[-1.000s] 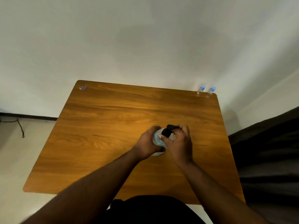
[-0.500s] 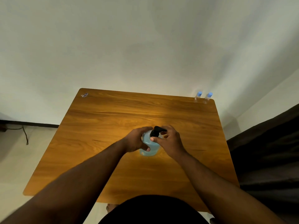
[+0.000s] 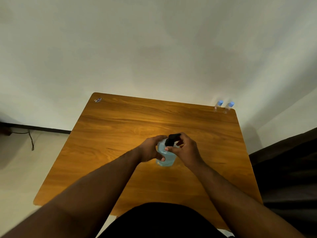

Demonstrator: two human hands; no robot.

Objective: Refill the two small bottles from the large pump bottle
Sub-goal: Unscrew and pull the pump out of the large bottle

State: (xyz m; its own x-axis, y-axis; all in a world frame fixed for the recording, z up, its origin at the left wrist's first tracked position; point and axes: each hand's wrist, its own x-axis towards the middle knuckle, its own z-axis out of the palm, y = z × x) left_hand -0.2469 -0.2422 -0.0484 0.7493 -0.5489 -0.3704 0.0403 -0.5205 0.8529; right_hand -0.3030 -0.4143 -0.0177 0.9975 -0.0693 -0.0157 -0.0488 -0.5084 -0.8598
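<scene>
A large pump bottle [image 3: 166, 156] of pale blue liquid stands upright near the middle of the wooden worktop [image 3: 120, 134], a little toward the person's side. The left hand [image 3: 151, 149] is wrapped around the clear body of the bottle from the left, fingers curled behind it and the thumb pressed on the near face, so it is closed on the bottle. The right hand [image 3: 186, 149] comes in from the right and pinches the black pump head [image 3: 172, 139] between thumb and curled fingers; the thumb tip lies against the collar where the black top meets the bottle's shoulder. I cannot tell whether the pump top is seated or partly loosened. Both bare forearms reach in from the bottom of the view, above a dark garment at the worktop's near edge.

The two small bottles [image 3: 223, 107] stand upright side by side at the far right corner of the worktop, well apart from the hands. They are clear with light blue caps on, just beside each other; whether they touch is too small to make out, and so is their fill level.

A small sticker [image 3: 98, 100] sits at the far left corner. Beyond the worktop is a plain pale wall [image 3: 154, 48]. A dark cable [image 3: 30, 140] trails on the floor at the left, and something dark and bulky, perhaps a sofa [image 3: 288, 169], fills the right side.
</scene>
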